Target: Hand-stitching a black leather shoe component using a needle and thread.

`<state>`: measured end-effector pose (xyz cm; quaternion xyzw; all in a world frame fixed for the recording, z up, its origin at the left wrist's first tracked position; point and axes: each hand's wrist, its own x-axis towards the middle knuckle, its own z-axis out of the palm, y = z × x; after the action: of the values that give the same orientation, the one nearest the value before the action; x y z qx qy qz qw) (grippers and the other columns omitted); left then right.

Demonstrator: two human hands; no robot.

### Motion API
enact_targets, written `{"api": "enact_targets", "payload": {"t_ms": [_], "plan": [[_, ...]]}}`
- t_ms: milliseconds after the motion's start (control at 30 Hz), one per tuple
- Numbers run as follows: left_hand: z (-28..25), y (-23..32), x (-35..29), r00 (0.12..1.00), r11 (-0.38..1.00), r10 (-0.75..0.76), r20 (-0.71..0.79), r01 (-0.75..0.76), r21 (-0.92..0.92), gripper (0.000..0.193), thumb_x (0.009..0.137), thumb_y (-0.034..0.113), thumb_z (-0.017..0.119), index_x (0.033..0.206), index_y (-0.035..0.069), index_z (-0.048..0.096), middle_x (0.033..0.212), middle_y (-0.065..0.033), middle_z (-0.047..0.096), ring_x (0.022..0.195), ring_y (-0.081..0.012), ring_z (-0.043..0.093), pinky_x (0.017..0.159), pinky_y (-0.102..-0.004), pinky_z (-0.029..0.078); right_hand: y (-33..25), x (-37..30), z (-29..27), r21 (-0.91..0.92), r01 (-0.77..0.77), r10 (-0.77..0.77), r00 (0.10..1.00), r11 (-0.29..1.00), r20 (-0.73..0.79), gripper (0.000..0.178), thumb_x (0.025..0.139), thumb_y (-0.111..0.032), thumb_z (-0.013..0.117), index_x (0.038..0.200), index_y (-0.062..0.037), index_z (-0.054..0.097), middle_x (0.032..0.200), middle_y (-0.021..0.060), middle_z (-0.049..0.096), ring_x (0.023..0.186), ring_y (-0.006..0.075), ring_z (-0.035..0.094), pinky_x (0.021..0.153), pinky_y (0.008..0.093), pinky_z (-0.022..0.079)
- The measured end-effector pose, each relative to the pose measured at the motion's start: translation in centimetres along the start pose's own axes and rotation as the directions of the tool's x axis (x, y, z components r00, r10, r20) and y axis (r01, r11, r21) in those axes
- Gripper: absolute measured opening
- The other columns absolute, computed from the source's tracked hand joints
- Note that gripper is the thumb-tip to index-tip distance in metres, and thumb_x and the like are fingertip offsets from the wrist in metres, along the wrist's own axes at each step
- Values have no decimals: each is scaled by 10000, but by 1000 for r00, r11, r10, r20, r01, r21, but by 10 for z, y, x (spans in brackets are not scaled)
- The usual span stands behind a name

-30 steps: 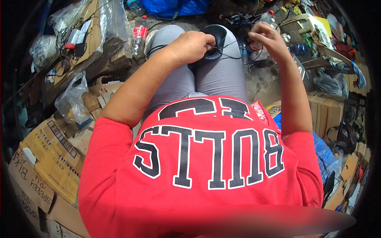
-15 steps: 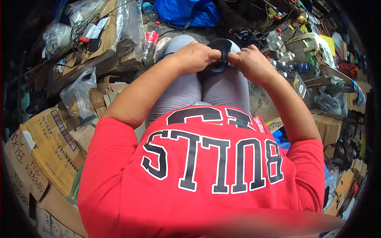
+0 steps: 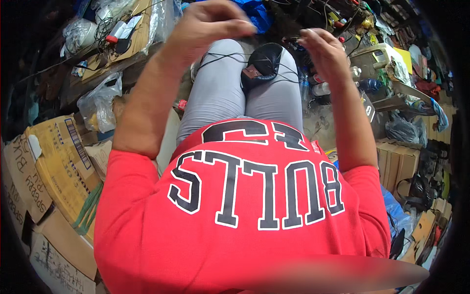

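A rounded black item [image 3: 267,58], shoe-like in look, rests on my right knee, with a small brownish patch at its lower left side. Thin black cord [image 3: 223,58] runs from it across both thighs in loose loops. My left hand [image 3: 220,22] is raised above and left of it, thumb and fingers pressed together and blurred by motion. My right hand [image 3: 325,51] is up on the other side, fingertips pinched by a thin dark strand. What exactly each pinch holds is too small to tell. Neither hand touches the black item.
Flattened cardboard boxes [image 3: 58,157] and a clear plastic bag [image 3: 101,103] lie at my left. Behind the bag is a cardboard-topped bench [image 3: 139,41] with cables. Several bottles [image 3: 320,88] stand right of my knees, near a cluttered pale box [image 3: 384,61]. A blue bag [image 3: 259,17] lies ahead.
Both hands have let go of the black item and moved up and apart, the left further forward. The item now sits turned on my right knee, with cord spread over my thighs.
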<state>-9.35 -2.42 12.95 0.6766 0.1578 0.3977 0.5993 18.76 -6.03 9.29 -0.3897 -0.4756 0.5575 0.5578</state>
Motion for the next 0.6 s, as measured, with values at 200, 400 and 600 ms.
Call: {"api": "enact_targets", "payload": {"t_ms": [200,400,600], "plan": [[68,-6,-14,892,907,-151,426,297,-300,255,916,275,523,924,25,572,897,-89,629,801,-130,593,724,-254,477,10,-12,40,216,86,-129,973,972,192,246,896,-243,573,923,-2,614,815,66,613,867,159,591,833,295,464],[36,-18,-47,953,757,-183,242,-20,653,83,825,91,604,862,16,599,777,-64,615,719,-176,600,638,-294,471,11,-50,7,-656,3,254,921,755,296,308,922,-323,514,858,-27,573,679,25,533,626,147,504,573,284,412],[-154,91,-72,903,184,10,-430,421,888,246,763,86,624,993,-2,624,906,-104,642,864,-170,603,769,-284,456,-25,-125,-211,-912,-372,109,928,174,-358,293,852,-268,597,1105,-120,619,889,91,656,775,150,600,726,284,466]]}}
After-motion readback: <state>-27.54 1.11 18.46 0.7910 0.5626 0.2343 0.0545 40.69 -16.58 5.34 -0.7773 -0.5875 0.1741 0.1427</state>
